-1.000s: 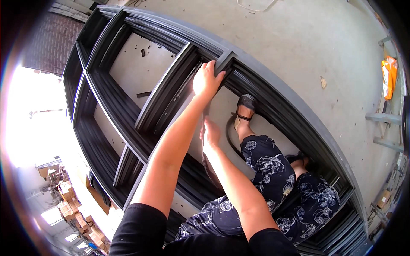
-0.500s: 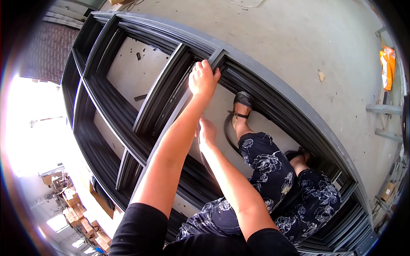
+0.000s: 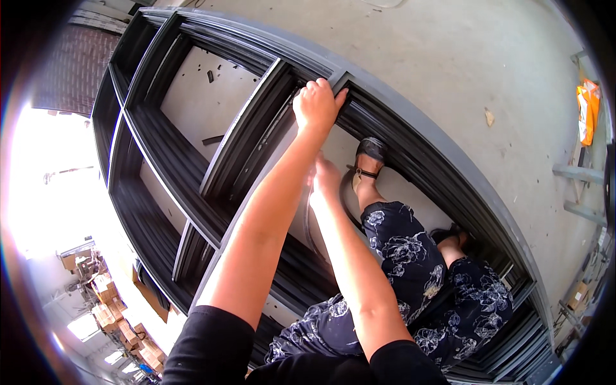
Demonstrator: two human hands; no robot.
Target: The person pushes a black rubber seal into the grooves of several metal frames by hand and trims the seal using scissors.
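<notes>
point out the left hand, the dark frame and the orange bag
left hand (image 3: 316,106): head view, on the back of the hand
dark frame (image 3: 251,131): head view, on a crossbar to the left of that hand
orange bag (image 3: 588,112): head view, middle of its front

No legible text, no readable labels or brands, no numbers or signs discernible

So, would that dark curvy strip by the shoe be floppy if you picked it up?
Probably bendy: the strip curves smoothly beside a shoe. It's likely light for its length too, since it looks so narrow.
</notes>
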